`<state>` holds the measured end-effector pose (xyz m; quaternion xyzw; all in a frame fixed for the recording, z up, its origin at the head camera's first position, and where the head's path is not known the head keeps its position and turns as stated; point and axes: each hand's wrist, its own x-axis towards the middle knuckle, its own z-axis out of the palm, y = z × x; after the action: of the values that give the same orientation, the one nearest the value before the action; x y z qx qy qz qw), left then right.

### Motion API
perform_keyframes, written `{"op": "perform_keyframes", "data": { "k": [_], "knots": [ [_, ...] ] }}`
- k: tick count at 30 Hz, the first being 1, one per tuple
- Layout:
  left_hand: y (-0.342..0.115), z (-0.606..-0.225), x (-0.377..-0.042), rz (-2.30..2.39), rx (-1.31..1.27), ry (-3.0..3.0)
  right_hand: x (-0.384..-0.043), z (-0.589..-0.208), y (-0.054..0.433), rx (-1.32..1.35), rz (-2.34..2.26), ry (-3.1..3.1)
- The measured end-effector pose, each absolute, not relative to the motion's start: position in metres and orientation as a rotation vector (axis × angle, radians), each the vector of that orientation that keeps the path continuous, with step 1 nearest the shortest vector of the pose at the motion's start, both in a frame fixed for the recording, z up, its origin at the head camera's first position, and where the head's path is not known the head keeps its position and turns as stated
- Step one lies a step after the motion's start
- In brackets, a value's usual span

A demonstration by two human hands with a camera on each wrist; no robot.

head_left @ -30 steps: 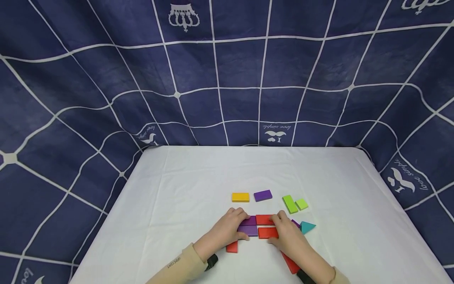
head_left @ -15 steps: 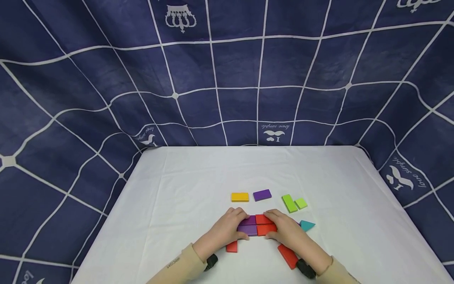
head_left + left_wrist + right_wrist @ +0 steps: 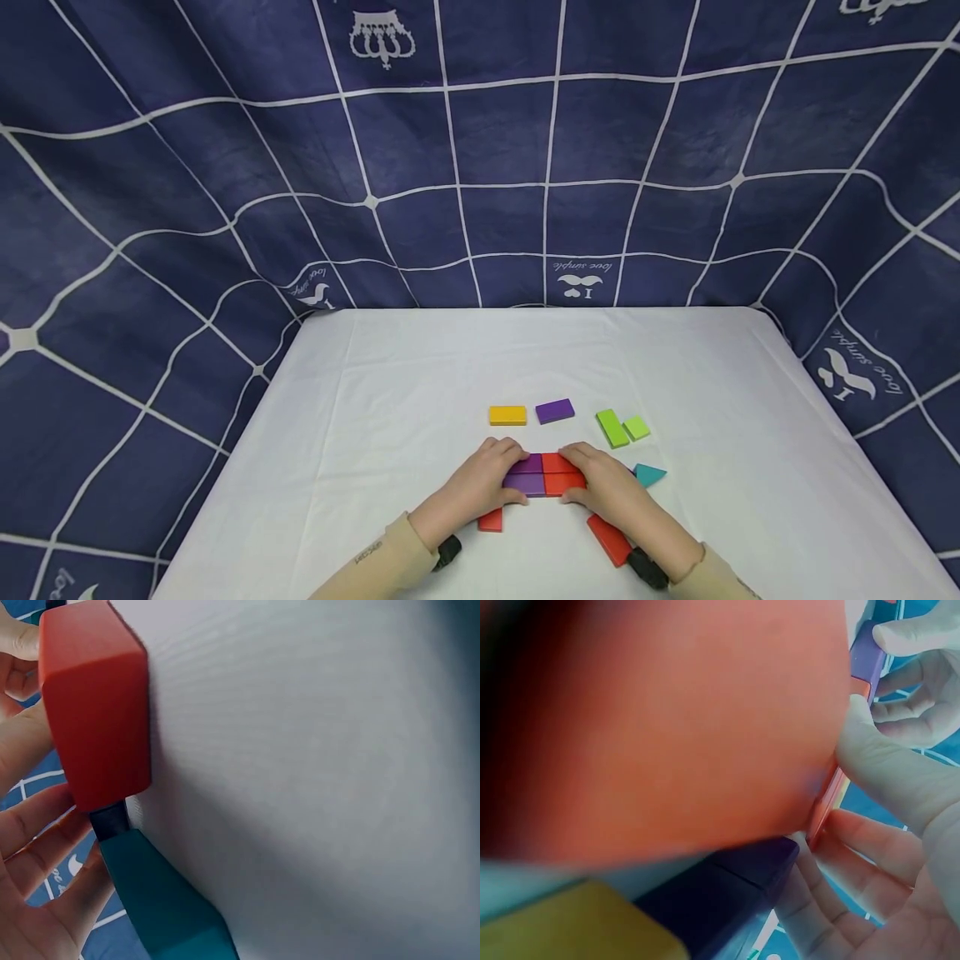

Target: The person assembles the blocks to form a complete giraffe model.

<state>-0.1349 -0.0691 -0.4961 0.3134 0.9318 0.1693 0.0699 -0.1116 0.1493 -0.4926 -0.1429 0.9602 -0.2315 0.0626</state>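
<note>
In the head view, two purple blocks (image 3: 523,484) and two red blocks (image 3: 564,484) lie flat together as a two-by-two rectangle. My left hand (image 3: 480,479) grips the purple pair from the left, thumb along the near edge and fingers along the far edge. From the right, my right hand (image 3: 613,490) holds the red pair the same way, its palm hiding their outer ends. In the right wrist view, a big blurred red block (image 3: 667,735) fills the foreground. A red block (image 3: 97,712) and a teal block (image 3: 165,900) stand close up in the left wrist view.
A yellow block (image 3: 507,415), a purple block (image 3: 555,411) and two lime green blocks (image 3: 612,428) lie behind the hands. Right of the right hand is a teal pointed block (image 3: 648,476). Red blocks (image 3: 491,521) (image 3: 609,540) sit by each wrist on the white tabletop (image 3: 405,358).
The near red block has slid up against the far one, closing the gap between them. My right hand has shifted slightly left and now spans both; my left hand stays put.
</note>
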Motion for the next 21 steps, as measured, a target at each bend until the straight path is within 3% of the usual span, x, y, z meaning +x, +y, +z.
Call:
{"op": "perform_keyframes", "data": {
  "k": [21],
  "knots": [
    [-0.0722, -0.4988, -0.1399, 0.607, 0.958, 2.788, -0.1133, -0.4951, 0.1540, -0.462, -0.697, 2.896]
  ]
}}
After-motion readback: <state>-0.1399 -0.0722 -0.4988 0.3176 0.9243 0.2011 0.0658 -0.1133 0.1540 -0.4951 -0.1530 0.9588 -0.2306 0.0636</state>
